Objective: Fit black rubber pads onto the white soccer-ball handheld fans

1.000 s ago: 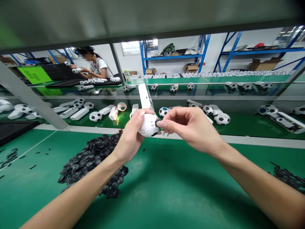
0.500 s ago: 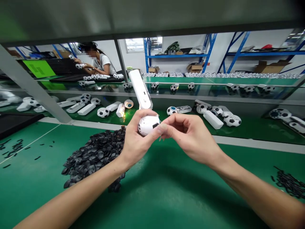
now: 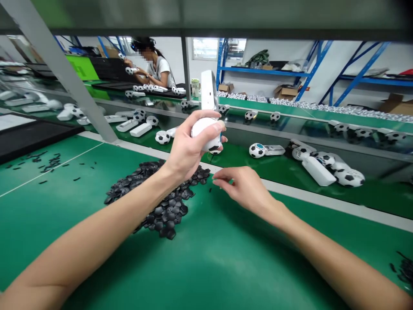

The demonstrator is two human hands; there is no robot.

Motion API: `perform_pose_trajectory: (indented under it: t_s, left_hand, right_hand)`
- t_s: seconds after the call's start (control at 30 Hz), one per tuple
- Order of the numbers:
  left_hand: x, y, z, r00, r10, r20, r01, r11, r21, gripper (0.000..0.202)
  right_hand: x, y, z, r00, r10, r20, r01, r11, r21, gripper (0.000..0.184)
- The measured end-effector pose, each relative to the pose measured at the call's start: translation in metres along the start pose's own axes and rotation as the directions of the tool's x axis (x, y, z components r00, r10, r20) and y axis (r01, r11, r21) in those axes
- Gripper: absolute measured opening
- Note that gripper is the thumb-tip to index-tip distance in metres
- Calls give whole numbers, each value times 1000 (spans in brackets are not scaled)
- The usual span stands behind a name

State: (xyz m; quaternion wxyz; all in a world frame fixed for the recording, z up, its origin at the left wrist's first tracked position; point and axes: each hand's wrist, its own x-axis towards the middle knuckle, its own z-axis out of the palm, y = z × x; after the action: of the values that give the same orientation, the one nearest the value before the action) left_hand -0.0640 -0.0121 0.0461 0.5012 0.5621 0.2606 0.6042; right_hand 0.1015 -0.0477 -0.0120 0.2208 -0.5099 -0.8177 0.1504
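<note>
My left hand (image 3: 185, 144) is wrapped around the ball-shaped head of a white soccer-ball device (image 3: 206, 129), thumb across its front. The device's white handle points upward, and a black patch shows low on the ball. Lower and to the right, my right hand (image 3: 241, 187) hovers over the green table near the right end of a pile of black pentagon pieces (image 3: 161, 211). Its thumb and forefinger are bent and slightly apart, with nothing visible between them. A tiny black bit (image 3: 210, 190) shows just left of these fingertips.
Beyond a pale rail, a green conveyor belt (image 3: 232, 161) carries several soccer-ball devices (image 3: 318, 168). Small black strips (image 3: 51, 162) lie at left, more at far right. A grey post (image 3: 74, 82) and overhead shelf (image 3: 206, 17) frame the view. A person (image 3: 158, 71) works across the line.
My right hand has left the ball and moved down beside the black pile. My left hand has raised and turned the device. The view has shifted left.
</note>
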Motion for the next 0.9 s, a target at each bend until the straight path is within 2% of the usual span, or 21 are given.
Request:
perform_pose_trajectory:
  t_s: [0.07,0.13,0.23,0.37,0.5,0.57,0.7,0.9]
  left_hand:
    - [1,-1,-2,1000,17,15,-17,1000,10,37]
    - [3,-3,-5,999,27,22,-28,999,18,41]
    - [9,-2,-11,998,47,35,-47,999,-5,48]
    - [16,0,-17,996,66,56,-62,996,-70,48]
    - [17,-1,-18,998,12,56,-6,995,-97,47]
    - [16,-2,-18,998,-21,51,26,995,-93,51]
    - [15,-3,-18,999,-37,39,40,995,-89,55]
    - [11,-1,-16,998,-36,44,40,994,-98,70]
  right_hand:
    - [12,0,17,995,-88,56,100,960,-261,14]
    - [21,-1,26,980,-155,122,189,915,-358,12]
    - [31,0,28,940,-270,209,335,844,-419,11]
    - [42,10,27,850,-425,312,527,711,-466,22]
    - [53,18,30,748,-534,393,663,596,-452,24]
    - [57,20,33,719,-562,409,695,564,-446,28]
    - [60,22,37,717,-578,390,697,565,-442,30]
    - [57,31,30,789,-532,307,614,684,-393,16]
